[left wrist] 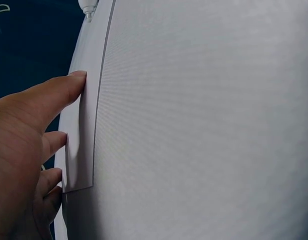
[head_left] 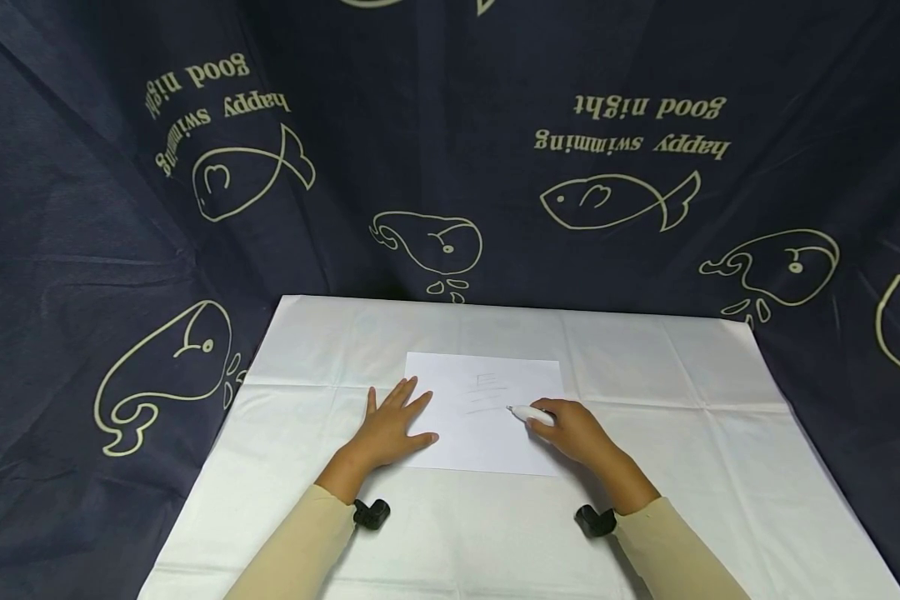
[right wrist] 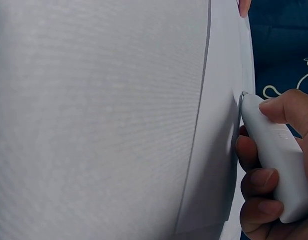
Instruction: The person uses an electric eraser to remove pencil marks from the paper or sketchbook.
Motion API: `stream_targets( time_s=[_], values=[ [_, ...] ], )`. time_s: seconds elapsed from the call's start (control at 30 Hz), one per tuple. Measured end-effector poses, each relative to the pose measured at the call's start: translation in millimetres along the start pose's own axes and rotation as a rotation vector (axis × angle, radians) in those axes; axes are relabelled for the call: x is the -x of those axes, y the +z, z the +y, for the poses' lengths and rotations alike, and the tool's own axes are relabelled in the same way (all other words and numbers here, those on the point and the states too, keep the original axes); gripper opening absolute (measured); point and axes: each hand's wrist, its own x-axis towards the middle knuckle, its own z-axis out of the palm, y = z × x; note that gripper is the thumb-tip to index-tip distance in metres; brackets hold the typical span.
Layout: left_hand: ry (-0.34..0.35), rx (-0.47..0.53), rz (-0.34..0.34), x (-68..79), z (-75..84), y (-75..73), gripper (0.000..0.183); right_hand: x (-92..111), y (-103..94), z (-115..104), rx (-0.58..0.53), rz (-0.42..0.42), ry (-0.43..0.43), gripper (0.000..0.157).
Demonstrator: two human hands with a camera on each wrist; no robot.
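Observation:
A sheet of white paper (head_left: 487, 442) lies on the white-covered table, with faint lines and a small box-like mark near its upper middle. My left hand (head_left: 392, 429) rests with spread fingers over the paper's left edge; in the left wrist view its thumb (left wrist: 69, 90) reaches onto the sheet. My right hand (head_left: 573, 429) holds a white correction pen (head_left: 531, 414) between thumb and fingers. Its narrow metal tip points left, at the right end of the lowest drawn line. The right wrist view shows the pen's thick body (right wrist: 278, 155) with fingers curled beneath it.
White cloth (head_left: 675, 450) with fold creases covers the table. Behind and beside it hangs a dark blue curtain (head_left: 450, 150) printed with fish, whales and lettering. A small black camera (head_left: 372, 514) sits at the left wrist, and another black camera (head_left: 595, 522) at the right.

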Motion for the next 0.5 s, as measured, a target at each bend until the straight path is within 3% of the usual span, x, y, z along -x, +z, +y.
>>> stream_targets(
  time_s=[0.5],
  values=[
    [-0.001, -0.006, -0.002, 1.2, 2.0, -1.5, 0.075, -1.3, 1.2, -0.6, 0.007, -0.011, 0.000, 0.023]
  ],
)
